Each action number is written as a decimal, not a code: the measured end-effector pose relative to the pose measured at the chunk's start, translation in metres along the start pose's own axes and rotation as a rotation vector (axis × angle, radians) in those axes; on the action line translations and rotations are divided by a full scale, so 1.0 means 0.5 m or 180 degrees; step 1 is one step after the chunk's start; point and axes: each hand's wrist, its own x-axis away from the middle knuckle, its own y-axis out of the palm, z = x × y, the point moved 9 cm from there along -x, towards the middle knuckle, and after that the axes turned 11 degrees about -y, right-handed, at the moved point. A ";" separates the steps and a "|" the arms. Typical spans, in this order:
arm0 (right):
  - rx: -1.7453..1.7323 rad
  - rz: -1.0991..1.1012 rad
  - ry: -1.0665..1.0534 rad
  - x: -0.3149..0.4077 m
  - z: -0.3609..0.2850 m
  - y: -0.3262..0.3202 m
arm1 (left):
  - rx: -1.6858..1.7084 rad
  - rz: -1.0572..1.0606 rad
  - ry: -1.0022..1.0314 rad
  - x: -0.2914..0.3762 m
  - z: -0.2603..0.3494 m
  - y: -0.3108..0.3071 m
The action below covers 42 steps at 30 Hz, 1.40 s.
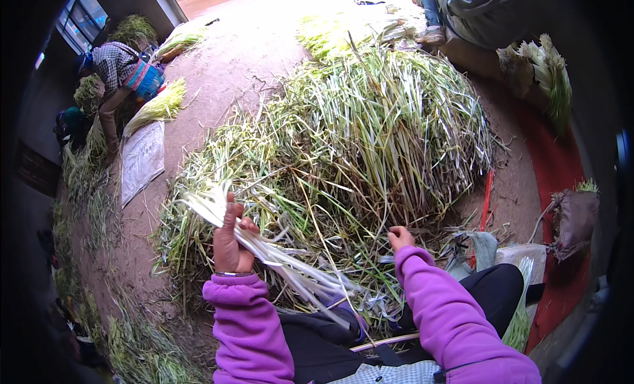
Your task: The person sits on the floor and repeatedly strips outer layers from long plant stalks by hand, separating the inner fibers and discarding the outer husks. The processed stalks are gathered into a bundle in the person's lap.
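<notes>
My left hand (234,243), at the end of a purple fleece sleeve, grips a loose bunch of pale plant stalks (285,265). The white ends stick out beyond the thumb and the rest hang down to the right over my lap. To the right, my right hand (400,238) is at the near edge of a large heap of green and dry leafy stalks (386,136). Its fingers are curled, and I cannot tell whether a thin stalk is between them. One long dry stem (322,235) slants from the heap down towards my knees.
At the left, a person (119,72) bends over plants beside a white sack (142,158). Another person (475,17) sits at the upper right, near pale bundles (356,30). Red cloth (559,171) runs along the right, with a stalk bundle (521,305) by my knee.
</notes>
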 end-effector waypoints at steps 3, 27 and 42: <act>0.0003 -0.0541 0.0774 -0.010 0.047 0.066 | -0.0105 -0.0018 -0.0544 -0.018 -0.064 0.020; -0.1648 -0.0944 -0.1178 0.210 -0.464 -0.017 | -0.2069 -0.0317 -0.1333 0.014 -0.286 0.076; -0.1701 -0.0730 -0.0970 0.212 -0.439 -0.034 | -0.2273 -0.0336 -0.1388 0.019 -0.307 0.085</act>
